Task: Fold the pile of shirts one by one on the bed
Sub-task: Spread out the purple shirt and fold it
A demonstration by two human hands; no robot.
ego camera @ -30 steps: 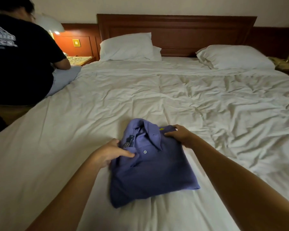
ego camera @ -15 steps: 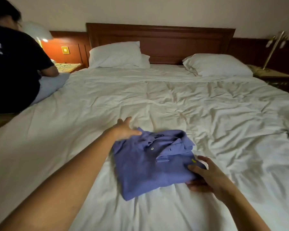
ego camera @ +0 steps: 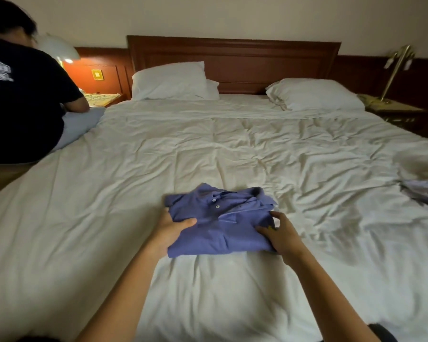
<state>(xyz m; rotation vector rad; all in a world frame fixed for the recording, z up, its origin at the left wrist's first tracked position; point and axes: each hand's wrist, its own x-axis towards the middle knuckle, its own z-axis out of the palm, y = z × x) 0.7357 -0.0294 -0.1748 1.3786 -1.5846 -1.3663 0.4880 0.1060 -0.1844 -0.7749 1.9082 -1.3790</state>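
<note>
A folded blue polo shirt [ego camera: 223,222] lies on the white duvet of the bed [ego camera: 208,149], collar toward the headboard. My left hand [ego camera: 169,230] grips its left edge, thumb on top and fingers under the cloth. My right hand [ego camera: 281,234] holds its right edge, fingers curled onto the fabric. At the right edge of the bed lies a pale lilac garment [ego camera: 425,191], only partly in view.
A person in a black T-shirt [ego camera: 17,99] sits on the bed's left side, facing away. Two white pillows [ego camera: 171,81] [ego camera: 314,93] lean at a wooden headboard. A lit lamp stands at the left, a brass lamp [ego camera: 395,70] on the right nightstand.
Both hands have drawn back along the shirt and now grip its left and right edges. The shirt has turned so its collar points away. The camera has tilted up and right.
</note>
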